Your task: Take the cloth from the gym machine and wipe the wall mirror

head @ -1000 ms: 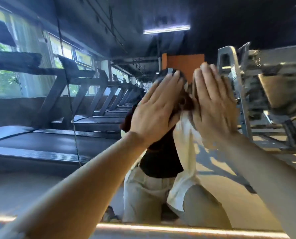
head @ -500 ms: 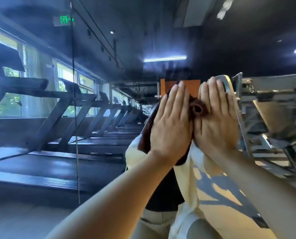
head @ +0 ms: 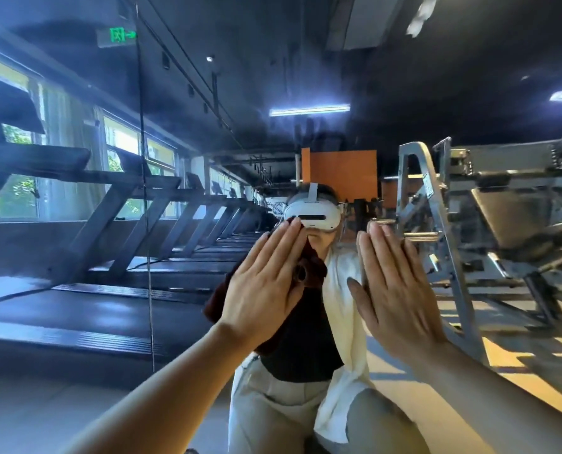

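Observation:
The wall mirror (head: 76, 322) fills the view, with a vertical seam (head: 143, 191) left of centre. A dark brown cloth (head: 312, 267) lies flat against the glass under my left hand (head: 263, 290), whose straight fingers press it to the mirror. My right hand (head: 394, 286) is flat with straight fingers, off the cloth and to its right, at or close to the glass. Part of the cloth shows beside and below my left palm. My own reflection, kneeling and wearing a white headset, sits behind the hands.
The mirror reflects a row of treadmills (head: 109, 290) on the left and a grey weight machine (head: 437, 224) on the right. An orange panel (head: 342, 172) and ceiling lights show in the reflection.
Both hands were together on the cloth; now my right hand has slid off to the right and the hands are apart. My left hand moved down-left with the cloth.

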`<state>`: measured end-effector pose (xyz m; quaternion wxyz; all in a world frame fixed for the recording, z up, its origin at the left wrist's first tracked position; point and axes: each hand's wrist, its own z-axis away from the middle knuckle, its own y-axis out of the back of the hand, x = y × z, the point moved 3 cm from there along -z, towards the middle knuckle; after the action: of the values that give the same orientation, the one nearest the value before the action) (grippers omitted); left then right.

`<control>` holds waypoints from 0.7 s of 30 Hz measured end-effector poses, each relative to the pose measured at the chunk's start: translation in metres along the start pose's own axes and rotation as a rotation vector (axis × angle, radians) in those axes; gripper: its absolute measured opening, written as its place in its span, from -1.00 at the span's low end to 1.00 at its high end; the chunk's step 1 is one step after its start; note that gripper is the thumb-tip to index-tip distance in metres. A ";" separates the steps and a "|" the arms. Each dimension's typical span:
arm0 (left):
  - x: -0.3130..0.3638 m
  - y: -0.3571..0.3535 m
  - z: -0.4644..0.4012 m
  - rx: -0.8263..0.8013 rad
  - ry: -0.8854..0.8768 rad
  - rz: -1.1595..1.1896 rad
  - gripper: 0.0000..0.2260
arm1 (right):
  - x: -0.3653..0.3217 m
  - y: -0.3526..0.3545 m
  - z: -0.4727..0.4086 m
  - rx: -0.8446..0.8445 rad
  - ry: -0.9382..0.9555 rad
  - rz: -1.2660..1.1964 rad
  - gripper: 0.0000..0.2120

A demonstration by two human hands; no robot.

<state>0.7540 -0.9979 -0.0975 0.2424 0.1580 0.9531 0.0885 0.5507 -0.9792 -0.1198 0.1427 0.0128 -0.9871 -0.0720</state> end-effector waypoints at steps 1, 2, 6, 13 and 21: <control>-0.003 0.003 -0.017 0.030 0.067 0.025 -0.40 | 0.002 0.002 -0.006 0.003 0.013 -0.012 -0.39; -0.007 0.007 -0.036 0.062 0.119 0.051 -0.41 | 0.003 0.004 -0.016 0.009 0.018 -0.019 -0.40; -0.043 0.024 -0.106 0.132 0.071 0.034 -0.44 | 0.012 0.012 -0.090 0.091 0.015 -0.015 -0.40; -0.159 0.054 -0.130 0.183 0.228 -0.001 -0.39 | 0.067 0.013 -0.179 0.175 -0.121 0.027 -0.37; -0.088 0.048 -0.226 0.290 0.395 -0.003 -0.44 | 0.057 0.012 -0.179 0.260 -0.176 0.044 -0.32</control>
<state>0.7293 -1.0047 0.1485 0.0264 0.1691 0.9850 -0.0204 0.5468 -0.9945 0.0676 0.0546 0.0029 -0.9968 0.0587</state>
